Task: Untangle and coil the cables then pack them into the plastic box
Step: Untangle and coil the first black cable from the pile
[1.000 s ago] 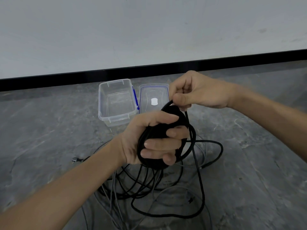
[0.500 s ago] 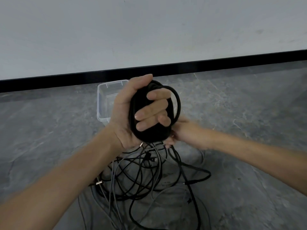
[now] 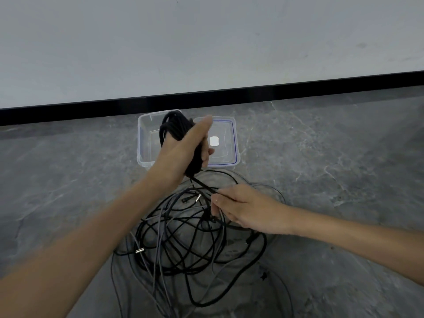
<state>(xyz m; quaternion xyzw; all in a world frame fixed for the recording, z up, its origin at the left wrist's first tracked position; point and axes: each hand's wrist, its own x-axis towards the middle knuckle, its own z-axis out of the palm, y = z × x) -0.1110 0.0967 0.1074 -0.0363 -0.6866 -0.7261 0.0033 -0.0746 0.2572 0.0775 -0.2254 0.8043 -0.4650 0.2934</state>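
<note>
My left hand (image 3: 183,152) grips a black cable coil (image 3: 174,127), held up in front of the clear plastic box (image 3: 143,143). A taut strand of the same black cable (image 3: 202,184) runs down from the coil to my right hand (image 3: 243,210), which pinches it just above the tangle. The tangled pile of black and grey cables (image 3: 183,237) lies on the floor below both hands, with metal plugs showing in it.
The box's lid (image 3: 229,143), clear with a blue seal and a white label, lies flat to the right of the box. Grey stone floor surrounds everything. A white wall with a black skirting board (image 3: 298,90) runs behind the box.
My left hand has turned and carried the coil up and back over the box. My right hand has dropped from the coil to the trailing strand over the pile.
</note>
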